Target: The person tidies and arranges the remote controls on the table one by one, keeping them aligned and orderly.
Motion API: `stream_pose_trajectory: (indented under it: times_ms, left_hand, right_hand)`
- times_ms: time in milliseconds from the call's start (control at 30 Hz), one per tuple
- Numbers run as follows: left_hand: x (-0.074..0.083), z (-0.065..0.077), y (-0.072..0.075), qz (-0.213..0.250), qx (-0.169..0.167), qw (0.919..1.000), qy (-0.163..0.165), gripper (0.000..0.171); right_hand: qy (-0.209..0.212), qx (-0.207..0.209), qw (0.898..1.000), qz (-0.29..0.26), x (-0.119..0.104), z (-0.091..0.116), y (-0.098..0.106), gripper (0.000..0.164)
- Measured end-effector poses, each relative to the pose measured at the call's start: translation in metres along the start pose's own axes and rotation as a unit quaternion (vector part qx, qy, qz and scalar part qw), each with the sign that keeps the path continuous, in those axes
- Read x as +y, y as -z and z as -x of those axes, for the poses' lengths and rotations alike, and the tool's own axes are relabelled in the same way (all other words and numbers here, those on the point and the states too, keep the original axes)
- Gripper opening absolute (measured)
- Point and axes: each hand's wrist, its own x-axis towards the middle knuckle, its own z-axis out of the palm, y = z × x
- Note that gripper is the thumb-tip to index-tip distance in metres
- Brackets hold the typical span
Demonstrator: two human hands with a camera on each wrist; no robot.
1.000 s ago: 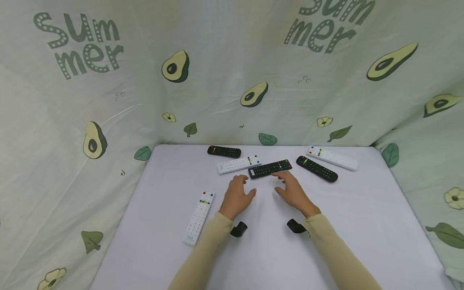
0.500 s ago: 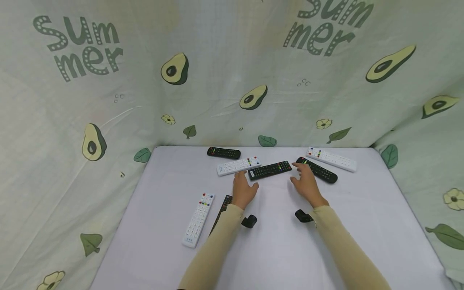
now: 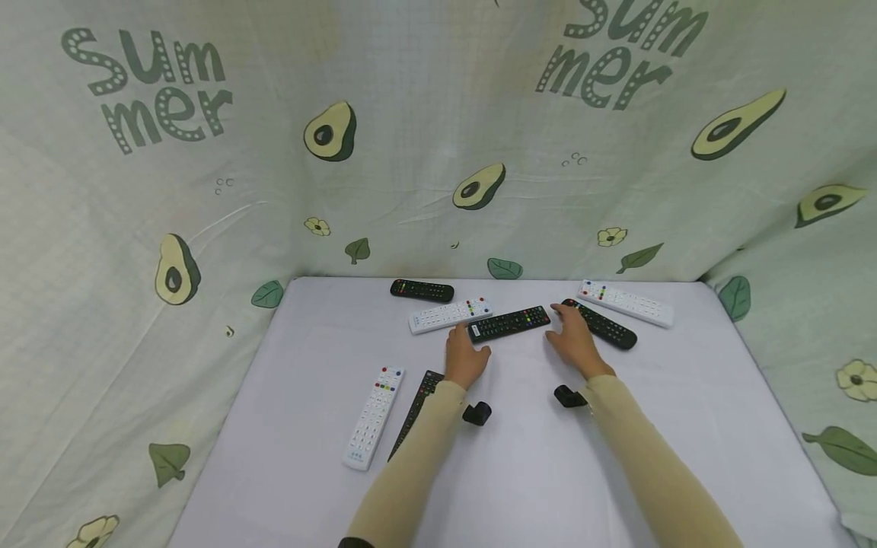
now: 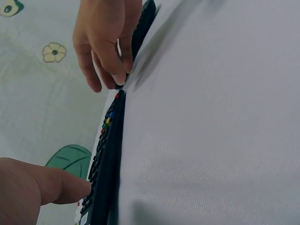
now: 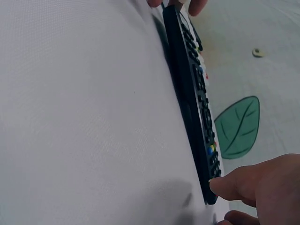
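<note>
A black remote control with coloured buttons (image 3: 510,323) lies slanted on the table between the two hands. My left hand (image 3: 467,358) is at its left end, fingers spread from the thumb. In the left wrist view the left thumb (image 4: 65,185) appears beside the buttons; whether it touches cannot be told. My right hand (image 3: 577,341) is at the other end, fingers loosely bent and thumb apart. The right wrist view has the right thumb (image 5: 234,185) over that end. Close to the right fingertips lies another black remote (image 3: 603,326).
A white remote (image 3: 448,315) lies behind the left hand, a black one (image 3: 422,290) farther back. At back right is a white remote (image 3: 626,304). On the left are a white remote (image 3: 373,418) and a black one (image 3: 418,407), partly under the left sleeve. A printed cloth (image 3: 411,152) surrounds the white table (image 3: 521,472).
My left hand has shifted slightly right, uncovering the black remote under the left sleeve. My right hand has moved right, from above the middle black remote to its right end. The remotes stay put.
</note>
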Motion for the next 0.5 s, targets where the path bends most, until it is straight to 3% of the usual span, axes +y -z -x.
stream_pose_trajectory:
  times_ms: [367,500]
  left_hand:
    - [0.0,-0.006,-0.005,0.003,-0.011,0.9999,0.003,0.065]
    - [0.0,-0.007,-0.006,-0.006,-0.005,0.9999,-0.01,0.061]
  right_hand:
    - [0.02,-0.031,0.999,-0.009,-0.002,-0.012,-0.005,0.067]
    - [0.028,-0.031,0.999,-0.01,-0.002,-0.013,-0.006,0.067]
